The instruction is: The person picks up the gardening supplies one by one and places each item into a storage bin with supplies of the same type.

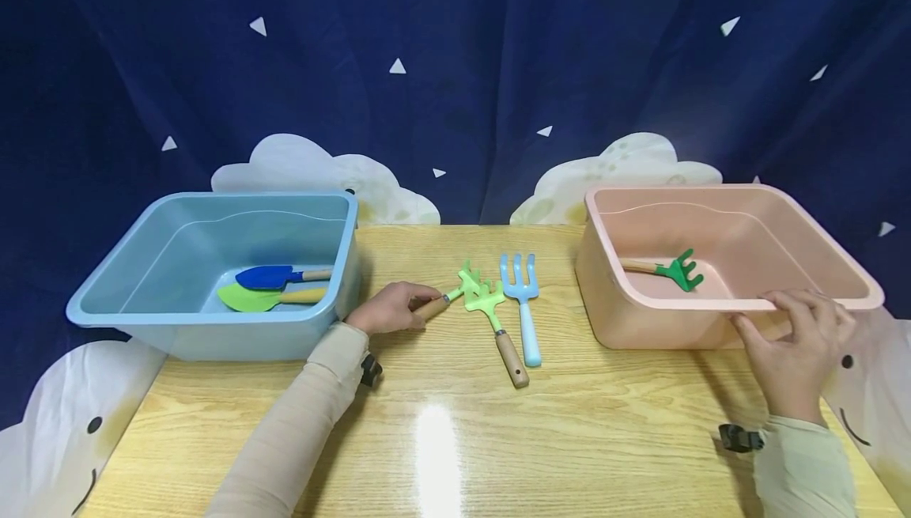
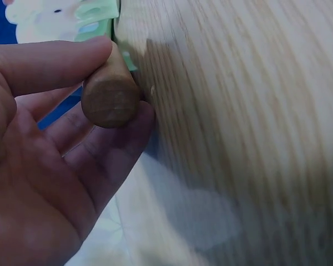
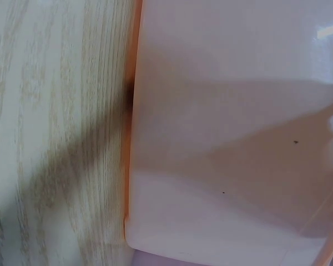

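Left of the table's middle, my left hand [image 1: 387, 310] pinches the wooden handle of a light green hand rake [image 1: 432, 308]. In the left wrist view the handle's round end [image 2: 110, 104] sits between thumb and fingers, close to the table. The rake's tines point away, beside those of a second light green rake [image 1: 510, 357] lying on the table. Right of that lies a light blue hand fork [image 1: 529, 332]. My right hand [image 1: 804, 344] holds the front rim of a pink bin [image 1: 676, 320], fingers over the rim and thumb outside. A dark green rake [image 1: 679, 270] lies inside it.
On the left stands a blue bin [image 1: 242, 336] with a blue trowel [image 1: 265, 277] and a light green trowel [image 1: 249, 298] inside. Behind the wooden table [image 1: 569, 439] hangs a dark blue curtain [image 1: 455, 91] with cloud shapes. The pink bin's wall [image 3: 211, 138] fills most of the right wrist view.
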A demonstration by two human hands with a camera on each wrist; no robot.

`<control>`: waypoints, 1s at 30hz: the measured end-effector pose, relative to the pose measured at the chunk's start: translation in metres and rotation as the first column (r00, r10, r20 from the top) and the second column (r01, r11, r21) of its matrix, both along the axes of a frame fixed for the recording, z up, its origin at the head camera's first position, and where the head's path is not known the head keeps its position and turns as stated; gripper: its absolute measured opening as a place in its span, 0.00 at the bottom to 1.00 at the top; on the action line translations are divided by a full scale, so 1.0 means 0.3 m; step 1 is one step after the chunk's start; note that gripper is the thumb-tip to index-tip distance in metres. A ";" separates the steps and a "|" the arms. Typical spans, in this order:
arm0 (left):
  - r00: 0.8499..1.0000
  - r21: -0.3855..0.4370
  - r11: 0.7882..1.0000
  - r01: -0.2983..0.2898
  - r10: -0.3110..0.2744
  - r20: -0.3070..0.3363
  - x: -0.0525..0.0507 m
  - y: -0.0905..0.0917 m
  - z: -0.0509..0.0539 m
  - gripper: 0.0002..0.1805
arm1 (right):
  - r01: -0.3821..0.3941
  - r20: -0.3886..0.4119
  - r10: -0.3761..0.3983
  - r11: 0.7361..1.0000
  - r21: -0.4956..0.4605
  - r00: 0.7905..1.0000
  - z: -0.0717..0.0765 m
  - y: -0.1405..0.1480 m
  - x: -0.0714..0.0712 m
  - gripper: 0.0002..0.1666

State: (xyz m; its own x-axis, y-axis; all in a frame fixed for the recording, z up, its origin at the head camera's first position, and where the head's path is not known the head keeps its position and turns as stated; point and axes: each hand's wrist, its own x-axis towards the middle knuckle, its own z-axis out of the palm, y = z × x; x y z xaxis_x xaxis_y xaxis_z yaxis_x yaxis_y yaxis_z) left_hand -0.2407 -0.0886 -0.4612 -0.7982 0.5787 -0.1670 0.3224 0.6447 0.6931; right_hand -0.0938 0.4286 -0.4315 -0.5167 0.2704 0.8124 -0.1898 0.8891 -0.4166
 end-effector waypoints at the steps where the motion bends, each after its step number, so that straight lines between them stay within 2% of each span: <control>1: 1.000 -0.006 1.000 0.001 -0.001 -0.002 0.000 0.002 0.002 0.32 | 0.003 0.003 -0.003 1.000 0.000 1.000 0.000 0.001 0.001 0.53; 11: 1.000 -0.065 0.998 0.004 -0.006 -0.017 -0.007 0.017 0.006 0.30 | -0.020 -0.045 0.019 1.000 -0.013 0.999 -0.011 0.008 -0.007 0.52; 21: 0.997 -0.082 0.996 0.017 -0.023 -0.076 -0.003 0.022 0.017 0.31 | -0.001 -0.010 0.001 1.000 -0.018 1.000 -0.010 0.008 -0.002 0.54; 25: 0.997 -0.064 0.998 -0.012 0.007 -0.080 -0.004 0.019 0.016 0.32 | 0.009 0.014 -0.009 1.000 -0.014 1.000 -0.010 0.010 0.001 0.55; 30: 0.993 -0.009 0.995 -0.103 0.102 -0.051 -0.011 0.009 0.001 0.31 | 0.011 0.016 -0.011 1.000 -0.014 1.000 -0.005 0.008 0.000 0.55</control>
